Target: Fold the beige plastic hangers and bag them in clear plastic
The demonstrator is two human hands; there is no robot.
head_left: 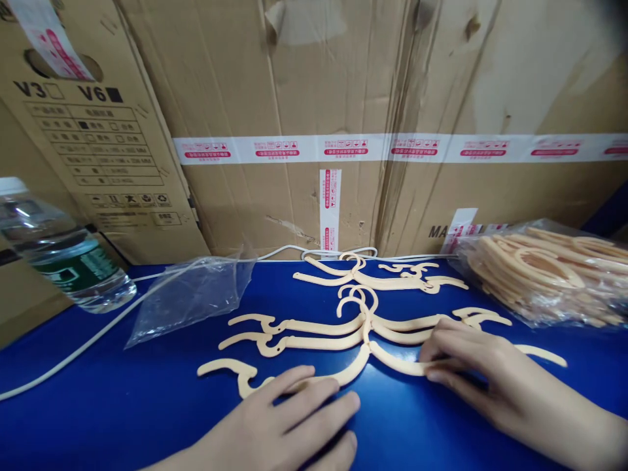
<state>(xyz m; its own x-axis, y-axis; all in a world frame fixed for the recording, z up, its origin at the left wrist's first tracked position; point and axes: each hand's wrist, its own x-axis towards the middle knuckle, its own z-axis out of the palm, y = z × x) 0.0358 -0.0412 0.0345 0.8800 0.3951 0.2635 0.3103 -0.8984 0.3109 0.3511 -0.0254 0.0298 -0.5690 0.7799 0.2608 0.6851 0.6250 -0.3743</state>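
Note:
On the blue tabletop, a light beige folding plastic hanger [398, 361] lies nearest me, its two arms spread out from the middle. My right hand [471, 369] is closed in a pinch on its right arm. Across its left arm reaches my left hand [294, 425], fingers apart and stretched, touching or just over the plastic; its thumb is hard to make out. Just behind lie two more hangers [324, 341], hooks overlapping at the centre. Farther back, another hanger [387, 282] lies with loose-looking beige pieces [409, 268] beside it.
A clear bag of stacked beige hangers [534, 261] sits at the right. At the left stand a water bottle [73, 261] and a crumpled clear plastic bag [191, 297]. A white cable [73, 353] crosses the table [147, 405]. Taped cardboard boxes [275, 91] wall the back.

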